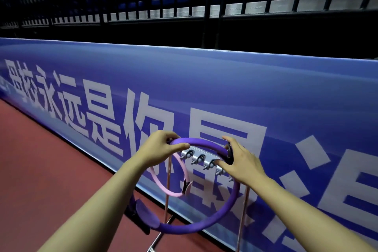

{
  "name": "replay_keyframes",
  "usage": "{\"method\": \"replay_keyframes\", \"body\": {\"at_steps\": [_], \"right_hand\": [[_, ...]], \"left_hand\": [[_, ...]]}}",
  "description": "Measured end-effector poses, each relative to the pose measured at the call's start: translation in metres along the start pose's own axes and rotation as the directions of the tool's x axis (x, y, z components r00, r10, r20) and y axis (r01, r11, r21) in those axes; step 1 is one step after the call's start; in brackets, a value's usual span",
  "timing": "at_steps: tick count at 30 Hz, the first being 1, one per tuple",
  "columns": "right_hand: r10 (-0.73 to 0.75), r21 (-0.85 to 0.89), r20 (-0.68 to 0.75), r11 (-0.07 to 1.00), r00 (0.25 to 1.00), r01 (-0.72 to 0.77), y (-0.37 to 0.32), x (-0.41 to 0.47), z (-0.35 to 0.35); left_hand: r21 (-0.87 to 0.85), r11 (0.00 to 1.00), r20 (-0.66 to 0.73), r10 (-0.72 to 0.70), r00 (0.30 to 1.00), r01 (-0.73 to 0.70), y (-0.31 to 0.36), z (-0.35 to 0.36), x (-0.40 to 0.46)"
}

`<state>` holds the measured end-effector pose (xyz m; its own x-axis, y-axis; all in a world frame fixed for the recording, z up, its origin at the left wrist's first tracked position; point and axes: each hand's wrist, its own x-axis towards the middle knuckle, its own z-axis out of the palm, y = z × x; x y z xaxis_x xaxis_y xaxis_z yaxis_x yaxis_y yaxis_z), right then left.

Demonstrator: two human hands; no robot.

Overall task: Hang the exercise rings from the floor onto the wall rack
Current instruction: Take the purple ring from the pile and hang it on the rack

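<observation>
Fingers of the left hand [161,147] and right hand [241,159] clamp the purple ring [204,226], its top arc just above the rack hooks [199,158], left hand nearer the free ones.

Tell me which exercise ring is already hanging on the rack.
The smaller pink ring, hanging behind the left hand. The larger purple ring is held in both hands, right hand included.

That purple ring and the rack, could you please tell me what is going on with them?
A person holds a purple ring in both hands, the left hand on its top and the right hand on its right side, bringing it up to the silver hook rack. A pink ring already hangs there. The purple one is not on a hook yet.
</observation>
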<state>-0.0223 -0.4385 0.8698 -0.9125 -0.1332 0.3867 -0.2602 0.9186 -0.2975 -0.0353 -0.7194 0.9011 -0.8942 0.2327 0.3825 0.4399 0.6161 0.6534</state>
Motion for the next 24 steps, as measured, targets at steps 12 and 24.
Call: {"method": "replay_keyframes", "body": {"at_steps": [12,24], "right_hand": [[0.211,0.030,-0.008,0.977,0.978,-0.210,0.033,0.105,0.082],[0.438,0.097,0.117,0.888,0.891,-0.450,0.046,0.144,0.178]], "left_hand": [[0.011,0.999,0.184,-0.034,0.982,0.033,-0.081,0.020,0.124],[-0.035,0.998,0.279,-0.049,0.959,0.061,-0.206,0.026,0.188]]}}
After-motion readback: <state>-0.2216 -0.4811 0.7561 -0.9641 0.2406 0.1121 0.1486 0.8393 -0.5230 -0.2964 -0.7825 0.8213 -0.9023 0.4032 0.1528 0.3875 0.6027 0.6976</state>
